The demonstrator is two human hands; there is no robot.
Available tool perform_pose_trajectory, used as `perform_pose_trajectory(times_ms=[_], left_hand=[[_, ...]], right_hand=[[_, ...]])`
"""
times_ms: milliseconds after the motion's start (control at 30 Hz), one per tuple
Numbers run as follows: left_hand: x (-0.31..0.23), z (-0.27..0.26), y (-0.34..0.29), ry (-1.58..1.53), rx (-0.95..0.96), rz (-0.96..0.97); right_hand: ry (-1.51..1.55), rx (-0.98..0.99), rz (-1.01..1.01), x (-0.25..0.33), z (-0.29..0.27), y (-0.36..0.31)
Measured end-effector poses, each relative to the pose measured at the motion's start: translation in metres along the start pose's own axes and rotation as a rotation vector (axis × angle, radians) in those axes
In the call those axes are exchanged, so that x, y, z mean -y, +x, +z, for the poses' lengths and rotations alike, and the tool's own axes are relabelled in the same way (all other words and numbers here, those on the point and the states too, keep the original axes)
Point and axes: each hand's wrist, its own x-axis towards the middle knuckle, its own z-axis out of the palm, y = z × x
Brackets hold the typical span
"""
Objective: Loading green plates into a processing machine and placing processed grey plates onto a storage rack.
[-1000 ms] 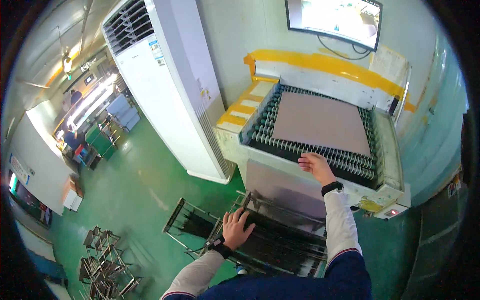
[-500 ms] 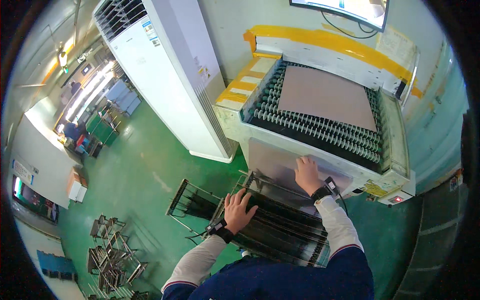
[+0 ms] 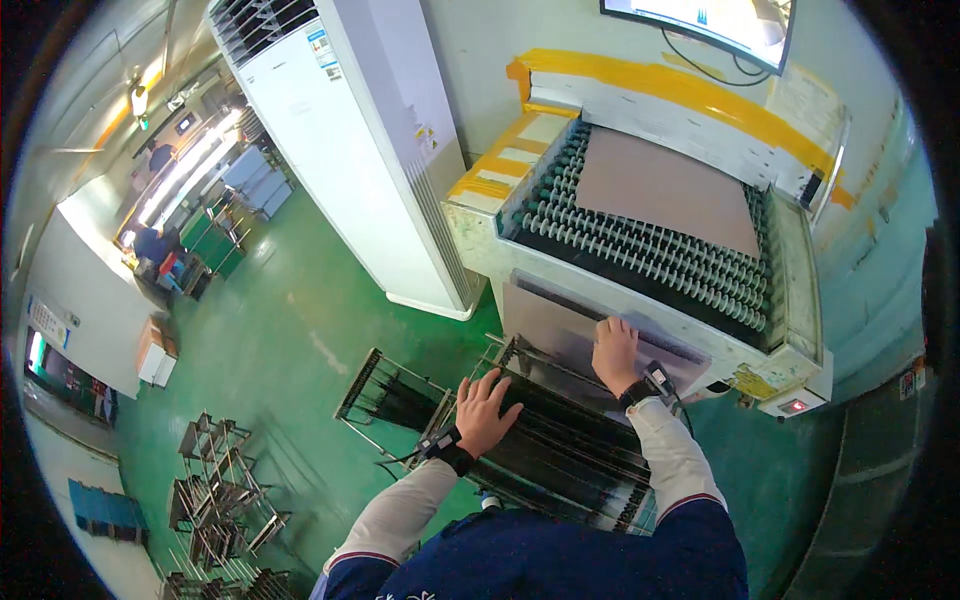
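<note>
Here the right hand (image 3: 612, 350) grips the top edge of a grey panel (image 3: 560, 335) standing in the slotted rack (image 3: 560, 450); the left hand (image 3: 485, 410), at eight o'clock of it, rests flat and spread on the rack. Best lowered straight, I'd say, kept within one slot.

A glossy green floor (image 3: 300, 330) runs past a tall white cabinet (image 3: 360, 150). Wire racks (image 3: 215, 495) stand lower left; a pale wall (image 3: 480, 40) carries a screen (image 3: 700, 20). Distant ceiling lights (image 3: 185, 165) glow.

The wall screen (image 3: 705, 22) runs off the top edge, and the distant figure (image 3: 152, 243) is too small to make out.
</note>
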Motion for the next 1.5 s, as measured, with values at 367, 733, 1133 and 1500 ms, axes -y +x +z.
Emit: perform_pose_trajectory(times_ms=[367,733,1133,1500], left_hand=[[0.007,0.007,-0.004,0.002,-0.042,0.030],[0.007,0.005,-0.006,-0.020,-0.019,0.028],[0.012,0.011,-0.008,-0.032,-0.085,0.048],[0.014,0.012,-0.009,-0.017,-0.098,0.064]], right_hand=[[0.038,0.116,0.100,-0.045,0.047,0.021],[-0.016,0.023,0.230,-0.068,-0.134,0.038],[1.237,-0.570,0.466,-0.132,-0.170,-0.023],[1.996,-0.363,0.912,-0.097,-0.084,-0.056]])
